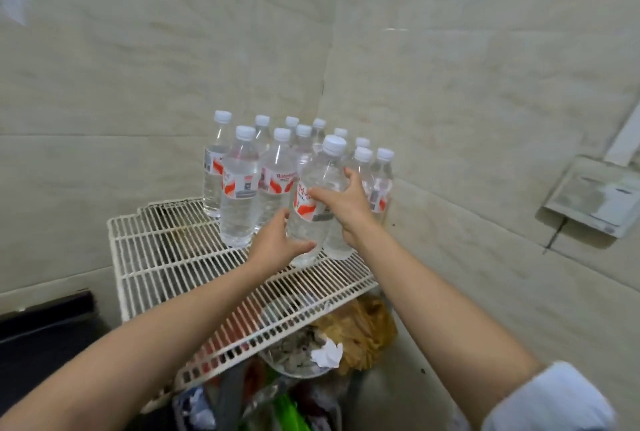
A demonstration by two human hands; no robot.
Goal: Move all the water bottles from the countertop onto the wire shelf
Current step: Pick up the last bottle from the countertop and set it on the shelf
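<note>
Bottles massed on the wire shelf (166,257), one more gripped from both sides.
The held water bottle (313,208), full of clear water, white-capped and slightly tilted, is at 6 o'clock of the upright bottle cluster (240,188) filling the shelf's 1 o'clock corner. The left grip (277,240) wraps its lower body and the right grip (346,202) curls round its labelled middle. I cannot tell whether its base touches the wires. Beneath the shelf, at 5 o'clock, a clear bowl (292,370) holds crumpled paper and scraps.

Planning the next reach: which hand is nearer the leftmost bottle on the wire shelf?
Left. The left hand grips the tilted bottle near its base, just right of the leftmost bottle; the right hand holds its label, farther right.
</note>
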